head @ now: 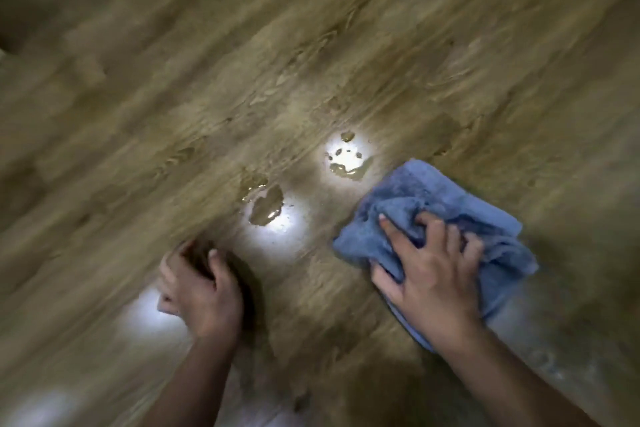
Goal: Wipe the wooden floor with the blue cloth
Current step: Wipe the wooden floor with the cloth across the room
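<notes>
Crumpled blue terry cloth [446,218] lies on brown wood-grain plank floor [207,80], right of centre. Right hand [433,270] on top, fingers spread and curled into folds, gripping cloth. Small water puddles [265,204] just left of cloth, glare on them. Left hand [197,288] blurred, fingers loosely curled, holding nothing, resting on floor.

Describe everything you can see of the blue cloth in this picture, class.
The blue cloth looks like soft, fluffy terry or microfibre, bunched and crumpled rather than spread flat. It lies on the wooden floor, to the right of two wet patches. The right hand presses on it, fingers curled into its folds, and covers its near part. One corner points toward the nearer puddle.
</notes>
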`<state>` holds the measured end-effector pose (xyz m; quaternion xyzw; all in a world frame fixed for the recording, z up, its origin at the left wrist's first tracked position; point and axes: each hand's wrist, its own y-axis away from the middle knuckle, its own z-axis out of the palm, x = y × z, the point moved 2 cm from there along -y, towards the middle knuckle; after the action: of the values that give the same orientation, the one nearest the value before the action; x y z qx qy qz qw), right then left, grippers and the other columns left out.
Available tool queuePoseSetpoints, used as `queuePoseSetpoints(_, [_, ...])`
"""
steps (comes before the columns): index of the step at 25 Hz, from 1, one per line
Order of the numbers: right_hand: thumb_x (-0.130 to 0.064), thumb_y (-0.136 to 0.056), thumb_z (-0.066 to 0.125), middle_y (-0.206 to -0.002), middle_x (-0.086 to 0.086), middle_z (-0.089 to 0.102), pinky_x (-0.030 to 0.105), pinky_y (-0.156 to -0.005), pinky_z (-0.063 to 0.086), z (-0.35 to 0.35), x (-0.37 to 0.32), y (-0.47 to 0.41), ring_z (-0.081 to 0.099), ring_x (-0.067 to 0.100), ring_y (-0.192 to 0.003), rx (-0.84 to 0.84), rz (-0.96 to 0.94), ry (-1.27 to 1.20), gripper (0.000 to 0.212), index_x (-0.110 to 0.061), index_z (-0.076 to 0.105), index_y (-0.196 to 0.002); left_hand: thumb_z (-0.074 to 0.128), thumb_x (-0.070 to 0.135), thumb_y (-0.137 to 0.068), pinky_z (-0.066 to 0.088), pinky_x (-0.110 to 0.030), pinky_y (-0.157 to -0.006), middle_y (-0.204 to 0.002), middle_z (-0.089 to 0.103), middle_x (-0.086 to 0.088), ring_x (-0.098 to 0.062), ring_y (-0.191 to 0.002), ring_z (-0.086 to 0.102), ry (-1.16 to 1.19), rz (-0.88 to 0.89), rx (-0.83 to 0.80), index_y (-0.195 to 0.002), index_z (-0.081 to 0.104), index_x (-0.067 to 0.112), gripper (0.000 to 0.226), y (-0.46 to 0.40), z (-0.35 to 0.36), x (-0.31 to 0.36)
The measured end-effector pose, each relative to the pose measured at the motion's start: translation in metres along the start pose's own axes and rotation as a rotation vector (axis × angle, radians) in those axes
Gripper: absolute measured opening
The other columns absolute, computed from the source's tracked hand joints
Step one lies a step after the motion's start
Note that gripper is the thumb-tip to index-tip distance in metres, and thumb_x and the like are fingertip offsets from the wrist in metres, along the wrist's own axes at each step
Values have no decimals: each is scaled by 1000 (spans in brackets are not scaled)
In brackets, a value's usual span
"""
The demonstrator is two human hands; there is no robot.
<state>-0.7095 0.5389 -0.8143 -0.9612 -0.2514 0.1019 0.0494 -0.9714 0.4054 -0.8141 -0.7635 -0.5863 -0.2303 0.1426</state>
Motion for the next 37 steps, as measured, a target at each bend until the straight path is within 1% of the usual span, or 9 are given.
queuePoseSetpoints(2, [-63,-77,56,-119,14,52,49,-87,34,11,-18,-43,50,36,-98,12,-27,-1,62,-34,65,-131,41,47,-88,21,-55,-109,-136,51,-17,-33,-131,37,-101,-23,36,-126,55,9,55,-16,6,-10])
queuePoseSetpoints(6, [-67,-80,56,-127,14,49,50,-92,31,30,-31,-128,48,36,-110,24,162,16,61,-36,60,-133,42,49,-88,22,-57,-108,-142,50,-9,-30,-134,41,-228,63,90,-127,55,16,53,-18,20,-14])
queuePoseSetpoints(10, [-67,-83,56,-134,16,45,53,-98,31,38,-53,-193,45,38,-118,-11,222,55,63,-34,58,-136,43,47,-89,22,-60,-110,-144,48,-13,-33,-140,41,-236,86,85,-126,56,14,52,-20,21,-15])
queuePoseSetpoints(16, [-59,-80,65,-125,13,51,47,-93,31,23,-70,-110,49,34,-107,-40,1,-36,58,-35,62,-133,41,47,-89,22,-62,-112,-144,47,-16,-36,-140,40,-240,80,90,-128,54,13,54,-18,20,-13])
queuePoseSetpoints(22, [-60,-76,60,-120,9,51,48,-89,32,7,-19,-25,54,34,-101,-52,-108,-34,60,-33,67,-129,42,48,-89,23,-62,-112,-143,47,-14,-35,-140,39,-237,85,102,-128,53,14,53,-18,20,-13])
queuePoseSetpoints(25, [-62,-76,56,-121,14,51,49,-88,31,2,9,-51,53,37,-102,-21,13,-9,60,-30,69,-126,40,49,-89,24,-63,-112,-143,46,-12,-36,-140,38,-247,83,90,-127,52,15,53,-18,21,-13])
queuePoseSetpoints(30, [-62,-83,56,-134,22,45,60,-102,29,14,16,-165,45,43,-120,-6,242,78,59,-27,61,-130,41,49,-89,24,-63,-111,-144,46,-13,-36,-140,39,-254,90,101,-128,52,14,53,-20,23,-14])
queuePoseSetpoints(34, [-63,-85,56,-150,18,36,56,-103,27,30,-38,-210,39,41,-129,-71,207,102,59,-35,54,-137,40,50,-89,24,-64,-111,-145,45,-13,-35,-141,36,-248,94,96,-128,52,14,54,-19,23,-14])
queuePoseSetpoints(37, [-62,-82,57,-144,14,42,51,-100,30,32,-79,-171,44,35,-122,-69,82,82,62,-37,53,-139,39,51,-89,24,-63,-112,-146,43,-13,-33,-142,34,-244,94,96,-130,51,15,56,-19,22,-13])
